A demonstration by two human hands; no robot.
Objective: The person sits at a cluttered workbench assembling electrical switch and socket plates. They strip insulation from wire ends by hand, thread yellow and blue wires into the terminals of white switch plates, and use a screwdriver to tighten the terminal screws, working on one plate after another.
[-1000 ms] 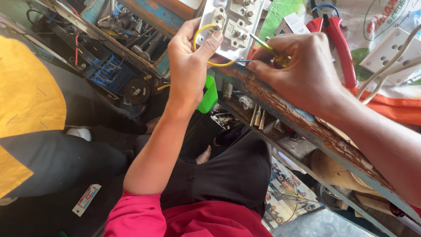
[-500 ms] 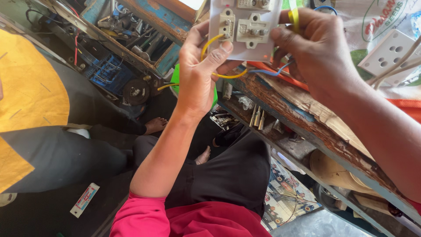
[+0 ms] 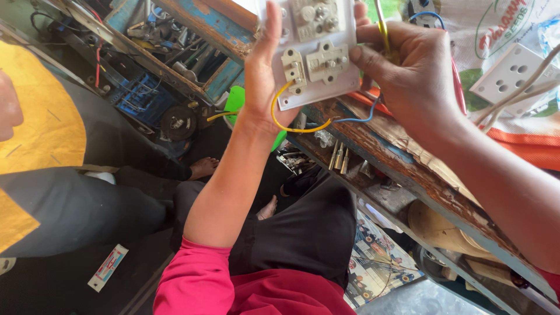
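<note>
Left hand [image 3: 265, 76], right hand [image 3: 408, 70] clamped on white switch plate [image 3: 318, 58] above worn wooden bench edge [image 3: 420, 169]; cluttered workshop.

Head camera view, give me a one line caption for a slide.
Left hand holds a white switch plate back-side up while the right hand grips a yellow-handled tool over a worn wooden bench.

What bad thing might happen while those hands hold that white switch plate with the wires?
The left hand grips the white switch plate only by its edge, in the air, so it might slip. The yellow wire loops loose below and may snag. The right hand works a thin tool close to the fingers, which it might poke.
</note>
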